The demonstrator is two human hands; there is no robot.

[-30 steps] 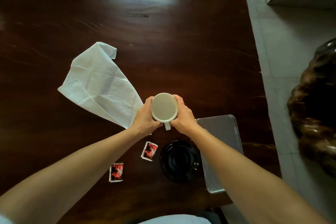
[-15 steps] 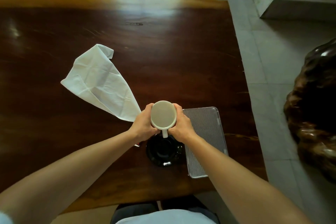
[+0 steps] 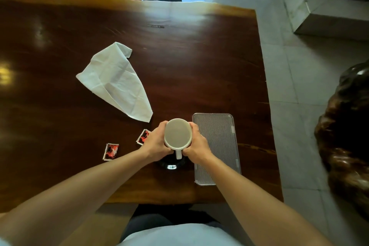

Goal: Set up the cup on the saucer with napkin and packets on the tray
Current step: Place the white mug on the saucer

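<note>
Dark wooden table (image 3: 199, 56), seen from above. Far left of the items: white napkin (image 3: 116, 84), unfolded and creased, lying flat, its near corner pointing toward the hands. Nearer the table's front edge, a red-and-black packet (image 3: 111, 152) lies flat on the wood. A second packet (image 3: 143, 137) sits just beside the left hand (image 3: 155, 144), partly hidden by it. Left hand's fingers are curled around the left side of the white cup (image 3: 177, 134). Cup handle points toward the person. Directly beneath the cup is the black saucer (image 3: 169, 165). Only its near rim shows, and I cannot tell whether the cup touches it. Right hand (image 3: 196, 144) wraps the cup's right side, fingers curled. Just right of that hand is the ribbed grey tray (image 3: 216, 146), rectangular, with nothing on it. It lies close to the saucer.
</note>
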